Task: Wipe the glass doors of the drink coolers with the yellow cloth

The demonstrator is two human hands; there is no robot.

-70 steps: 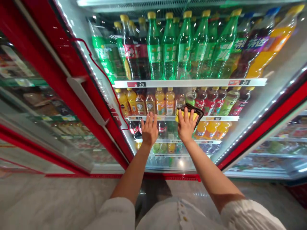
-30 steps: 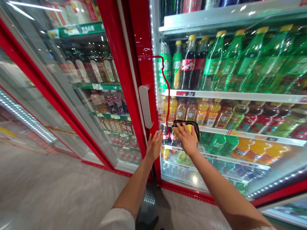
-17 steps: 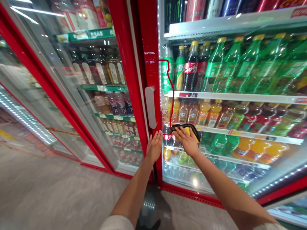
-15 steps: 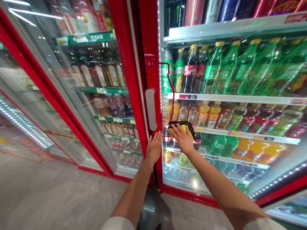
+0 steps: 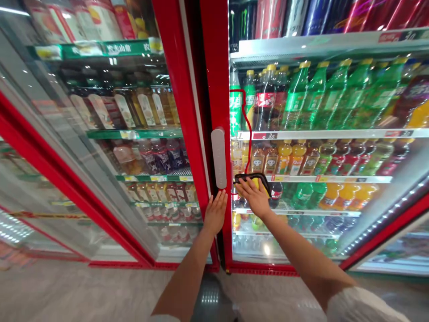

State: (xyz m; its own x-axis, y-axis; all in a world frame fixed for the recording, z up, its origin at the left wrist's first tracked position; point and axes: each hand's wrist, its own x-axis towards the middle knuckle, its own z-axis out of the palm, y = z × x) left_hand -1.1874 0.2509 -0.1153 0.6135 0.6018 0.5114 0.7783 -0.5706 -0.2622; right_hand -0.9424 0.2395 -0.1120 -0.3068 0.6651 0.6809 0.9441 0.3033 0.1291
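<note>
My right hand (image 5: 255, 197) lies over a yellow cloth with a dark border (image 5: 256, 182) and holds it against the glass door (image 5: 301, 248) of the right-hand drinks fridge. Its fingers are spread and point up and left. Just below the grey door handle (image 5: 219, 158), my left hand (image 5: 215, 213) rests on the red door frame (image 5: 217, 98), fingers stretched out and nothing held. A thin red line (image 5: 250, 138) runs down the glass to the cloth.
Behind the glass, shelves hold green soda bottles (image 5: 296, 96), small juice bottles (image 5: 296, 156) and cans (image 5: 271, 18). To the left stands another red-framed fridge door (image 5: 179, 112) with bottles behind it. Grey floor (image 5: 117, 290) lies below.
The view has turned slightly, so the fridges sit differently in the picture. Both hands keep nearly the same places: the left below the handle, the right on the cloth.
</note>
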